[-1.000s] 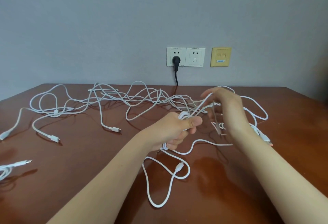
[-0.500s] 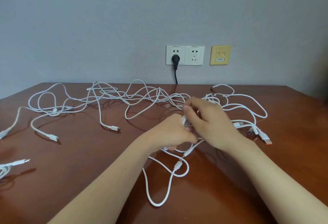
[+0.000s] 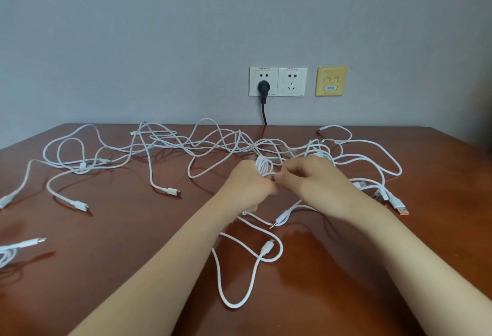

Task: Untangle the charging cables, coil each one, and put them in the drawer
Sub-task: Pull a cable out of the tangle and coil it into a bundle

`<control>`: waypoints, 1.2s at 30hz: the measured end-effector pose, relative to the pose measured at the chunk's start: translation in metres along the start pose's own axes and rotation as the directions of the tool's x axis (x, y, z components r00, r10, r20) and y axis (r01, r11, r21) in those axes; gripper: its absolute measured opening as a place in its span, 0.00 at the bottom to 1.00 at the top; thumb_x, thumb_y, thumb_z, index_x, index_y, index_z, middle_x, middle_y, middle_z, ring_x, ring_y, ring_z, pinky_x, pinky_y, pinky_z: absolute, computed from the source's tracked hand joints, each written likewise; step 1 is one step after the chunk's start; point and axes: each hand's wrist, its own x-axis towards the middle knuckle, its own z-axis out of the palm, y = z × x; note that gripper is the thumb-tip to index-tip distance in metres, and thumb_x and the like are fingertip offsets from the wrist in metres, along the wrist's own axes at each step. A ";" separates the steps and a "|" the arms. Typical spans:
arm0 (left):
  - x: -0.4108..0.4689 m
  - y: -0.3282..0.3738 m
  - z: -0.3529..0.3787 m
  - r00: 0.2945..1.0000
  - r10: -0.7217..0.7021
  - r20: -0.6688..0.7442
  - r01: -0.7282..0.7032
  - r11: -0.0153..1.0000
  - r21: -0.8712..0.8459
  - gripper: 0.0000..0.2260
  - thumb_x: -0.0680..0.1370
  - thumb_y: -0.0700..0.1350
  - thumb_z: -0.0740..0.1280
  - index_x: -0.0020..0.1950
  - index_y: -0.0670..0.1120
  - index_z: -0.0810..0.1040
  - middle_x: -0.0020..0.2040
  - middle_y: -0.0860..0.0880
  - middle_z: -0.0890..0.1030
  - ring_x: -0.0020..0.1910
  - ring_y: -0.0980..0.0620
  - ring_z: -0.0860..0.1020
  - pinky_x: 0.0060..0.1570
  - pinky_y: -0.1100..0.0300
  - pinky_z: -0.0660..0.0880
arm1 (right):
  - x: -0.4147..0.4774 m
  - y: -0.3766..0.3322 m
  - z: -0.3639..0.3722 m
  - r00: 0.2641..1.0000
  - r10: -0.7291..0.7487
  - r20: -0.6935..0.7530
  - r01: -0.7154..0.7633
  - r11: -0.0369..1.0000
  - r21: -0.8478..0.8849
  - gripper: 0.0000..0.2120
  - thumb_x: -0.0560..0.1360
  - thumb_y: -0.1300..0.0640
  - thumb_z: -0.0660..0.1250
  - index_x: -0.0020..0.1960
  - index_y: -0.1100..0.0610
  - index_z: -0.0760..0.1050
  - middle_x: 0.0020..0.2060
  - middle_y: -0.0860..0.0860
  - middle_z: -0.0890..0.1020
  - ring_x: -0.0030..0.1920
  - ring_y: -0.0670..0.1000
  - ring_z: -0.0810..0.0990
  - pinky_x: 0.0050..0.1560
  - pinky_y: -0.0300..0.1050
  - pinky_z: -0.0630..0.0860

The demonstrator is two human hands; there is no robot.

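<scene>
Your left hand (image 3: 250, 186): grip clamped on a small coil (image 3: 262, 166) of white cable, loops sticking up above the knuckles. Your right hand (image 3: 314, 178): fingers curled, thumb and forefinger pinched on the same small coil at its lower edge, tight against the left hand. Both hands are up off the bench (image 3: 133, 282), roughly mid-bench.

A loose tail (image 3: 234, 301) of white cable drops from under the left hand onto the bench and makes a big loop toward you. A small connector (image 3: 267, 248) lies where that loop crosses itself. A jack plug (image 3: 278, 221) with a metal tip lies on the bench just below and between your hands, its lead running up under the right wrist.

The other cables sit in a tangle (image 3: 213, 144) spread left to right across the far half of the bench, strands crossing many times behind your hands. Can't tell how many cables are in it. Free ends out of it:
- USB-C end (image 3: 170, 191), left of your left hand
- flat white end (image 3: 78, 204), further left
- orange-tipped USB plug (image 3: 400, 208), just right of your right wrist

A separate white bundle (image 3: 16, 248) lies at the left edge of view, connector pointing right, well apart from the tangle.

On the wall behind is a double socket (image 3: 291, 82) with a black plug (image 3: 263, 87) in the left outlet, its lead dropping behind the bench. A yellow plate (image 3: 331, 81) sits just beside it on the right.
</scene>
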 end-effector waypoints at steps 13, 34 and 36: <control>-0.002 0.003 0.003 0.985 0.098 0.142 -0.067 0.976 -0.209 0.11 0.71 0.29 0.65 0.39 0.42 0.66 0.19 0.54 0.61 0.15 0.57 0.57 0.20 0.70 0.55 | 0.002 0.003 0.004 0.978 -0.077 -0.192 0.086 0.996 0.037 0.06 0.72 0.56 0.65 0.40 0.49 0.68 0.24 0.46 0.69 0.29 0.46 0.67 0.33 0.45 0.63; -0.011 0.005 0.005 0.952 0.064 0.298 -0.068 0.998 0.002 0.13 0.74 0.38 0.59 0.29 0.43 0.67 0.17 0.50 0.61 0.16 0.53 0.58 0.21 0.67 0.56 | 0.001 0.005 0.004 0.996 -0.088 -0.029 0.092 0.985 0.149 0.05 0.73 0.57 0.64 0.40 0.50 0.70 0.24 0.46 0.72 0.29 0.46 0.67 0.36 0.46 0.65; -0.011 0.006 0.007 0.958 0.064 0.279 -0.071 0.997 0.015 0.08 0.74 0.36 0.57 0.35 0.42 0.68 0.16 0.50 0.61 0.15 0.54 0.58 0.20 0.68 0.56 | 0.001 0.003 0.003 0.996 -0.083 -0.038 0.087 0.985 0.150 0.05 0.73 0.57 0.63 0.40 0.51 0.70 0.25 0.47 0.71 0.30 0.48 0.67 0.36 0.48 0.65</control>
